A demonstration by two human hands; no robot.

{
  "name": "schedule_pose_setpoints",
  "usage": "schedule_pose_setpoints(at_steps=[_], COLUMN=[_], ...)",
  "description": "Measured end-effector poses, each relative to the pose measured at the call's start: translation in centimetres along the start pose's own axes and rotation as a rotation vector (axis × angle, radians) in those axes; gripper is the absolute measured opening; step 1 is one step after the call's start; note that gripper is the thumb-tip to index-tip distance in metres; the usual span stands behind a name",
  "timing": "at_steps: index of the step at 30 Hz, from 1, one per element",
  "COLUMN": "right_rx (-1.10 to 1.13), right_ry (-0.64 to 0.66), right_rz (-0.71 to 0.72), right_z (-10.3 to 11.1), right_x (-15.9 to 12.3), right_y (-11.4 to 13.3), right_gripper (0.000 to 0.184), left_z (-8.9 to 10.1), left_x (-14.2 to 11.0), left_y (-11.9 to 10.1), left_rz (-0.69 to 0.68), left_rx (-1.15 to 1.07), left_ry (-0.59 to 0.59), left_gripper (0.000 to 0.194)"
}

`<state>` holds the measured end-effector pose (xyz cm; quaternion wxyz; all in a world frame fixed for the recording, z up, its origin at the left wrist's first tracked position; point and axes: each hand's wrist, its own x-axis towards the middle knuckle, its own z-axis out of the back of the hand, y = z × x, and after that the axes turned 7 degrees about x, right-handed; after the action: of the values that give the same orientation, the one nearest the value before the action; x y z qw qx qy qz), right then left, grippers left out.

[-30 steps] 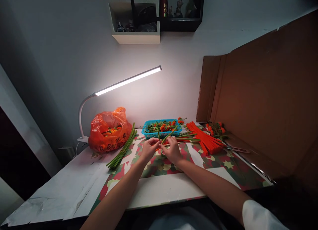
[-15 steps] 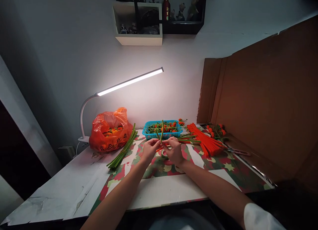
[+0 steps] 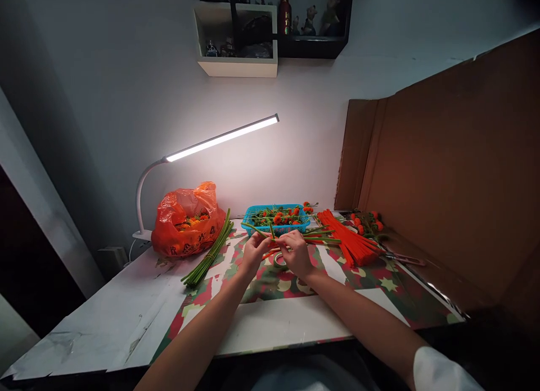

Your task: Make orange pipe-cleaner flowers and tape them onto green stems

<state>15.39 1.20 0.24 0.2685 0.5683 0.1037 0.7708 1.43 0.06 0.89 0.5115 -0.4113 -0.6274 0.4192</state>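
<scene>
My left hand and my right hand meet above the table, fingertips pinched close together. Between them is a bent green pipe cleaner, one end pointing up and left, another short end standing up. My left fingers grip its left side; the right fingers pinch near the bend, partly hiding it. Just below the hands lies a roll of green tape. Behind them stands a blue basket holding small orange-red flowers with green stems.
A bundle of green pipe cleaners lies left, beside an orange plastic bag of flowers. To the right are a red pipe cleaner bundle, more flowers and scissors. A lamp shines overhead; cardboard walls the right side.
The green pipe cleaner's upright end has swung down to the left, opening the bend wider. My right fingers have shifted slightly up; both hands stay in nearly the same place.
</scene>
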Motion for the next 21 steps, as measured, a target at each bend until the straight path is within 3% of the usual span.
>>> schedule_pose_setpoints(at_steps=[8, 14, 21], right_rx=[-0.027, -0.032, 0.109], right_ry=[-0.001, -0.031, -0.162], right_rz=[0.075, 0.012, -0.114], right_z=[0.1, 0.2, -0.8], right_x=[-0.1, -0.1, 0.2], right_y=[-0.1, -0.4, -0.2], right_gripper=[0.021, 0.014, 0.014], left_z=[-0.4, -0.2, -0.5], left_x=[-0.1, -0.1, -0.1], left_y=[0.0, 0.0, 0.2], left_rz=[0.085, 0.022, -0.060], left_rx=[-0.057, 0.002, 0.043], left_ry=[0.119, 0.141, 0.038], left_gripper=[0.040, 0.038, 0.038])
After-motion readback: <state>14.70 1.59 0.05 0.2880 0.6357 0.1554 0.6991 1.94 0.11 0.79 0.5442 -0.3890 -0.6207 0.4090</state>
